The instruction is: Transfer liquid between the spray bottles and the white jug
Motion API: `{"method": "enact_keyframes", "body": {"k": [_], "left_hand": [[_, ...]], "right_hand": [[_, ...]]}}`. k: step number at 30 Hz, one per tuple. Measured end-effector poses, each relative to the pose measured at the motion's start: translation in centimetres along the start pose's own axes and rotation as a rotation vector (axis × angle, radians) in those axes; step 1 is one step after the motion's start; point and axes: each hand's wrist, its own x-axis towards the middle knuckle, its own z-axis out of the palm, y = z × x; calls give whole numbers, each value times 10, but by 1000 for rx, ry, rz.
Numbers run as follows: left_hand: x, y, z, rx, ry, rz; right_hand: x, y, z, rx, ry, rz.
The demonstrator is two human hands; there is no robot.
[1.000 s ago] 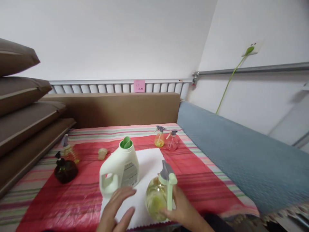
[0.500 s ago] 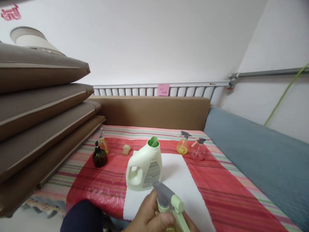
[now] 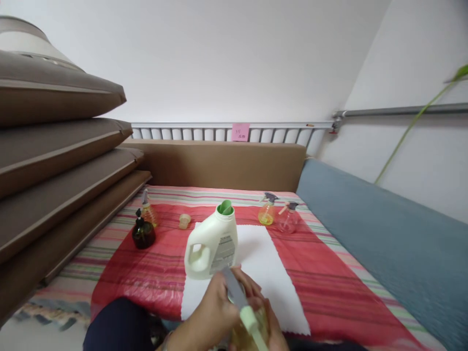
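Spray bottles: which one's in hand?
The nearest spray bottle, grey-topped with a pale green nozzle: left hand and right hand both grip it. The other spray bottles stand untouched farther back.

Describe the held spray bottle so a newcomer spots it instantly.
On the red sheet, find the white mat, then the pale green jug standing on it. On the camera side of the jug, the left hand and right hand grip a spray bottle with a grey and light-green head. The other spray bottles stand farther back, unheld.
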Motion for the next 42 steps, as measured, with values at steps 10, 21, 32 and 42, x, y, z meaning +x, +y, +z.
{"method": "enact_keyframes", "body": {"k": [10, 21, 32, 42], "left_hand": [[-7, -19, -13, 4, 168, -116], [-6, -24, -5, 64, 382, -24], [-2, -26, -17, 9, 334, -29], [-1, -23, -18, 50, 271, -57]], "right_hand": [[8, 4, 7, 321, 137, 52], [8, 9, 11, 336, 181, 0], [5, 6, 14, 344, 166, 55], [7, 9, 11, 357, 183, 66]]}}
